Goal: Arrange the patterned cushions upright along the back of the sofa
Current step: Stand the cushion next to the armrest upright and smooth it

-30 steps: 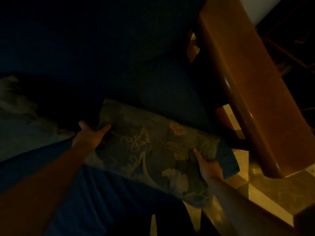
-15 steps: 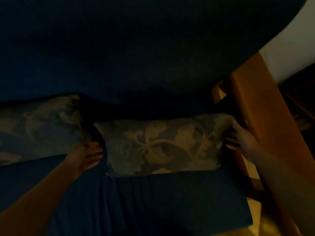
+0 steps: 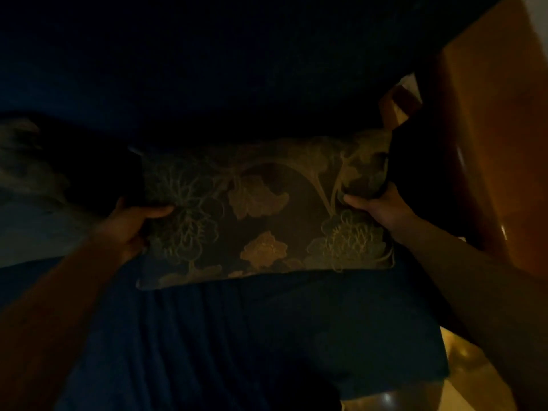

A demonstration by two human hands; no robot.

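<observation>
A dark floral-patterned cushion [image 3: 267,209] stands on its long edge on the blue sofa seat [image 3: 252,336], leaning against the dark blue sofa back [image 3: 207,69]. My left hand [image 3: 133,223] grips its left edge, thumb lying across the front. My right hand [image 3: 376,206] pinches the cushion near its upper right corner. A second patterned cushion [image 3: 26,170] shows dimly at the far left against the sofa back, blurred and partly in shadow.
A wooden armrest [image 3: 486,143] rises at the right end of the sofa, close to the cushion's right corner. Tiled floor [image 3: 462,378] shows at the bottom right. The room is very dim.
Half a second ago both hands were beside the cushion with fingers loose; now both grip it, and it stands taller. One second ago it was held low over the seat edge.
</observation>
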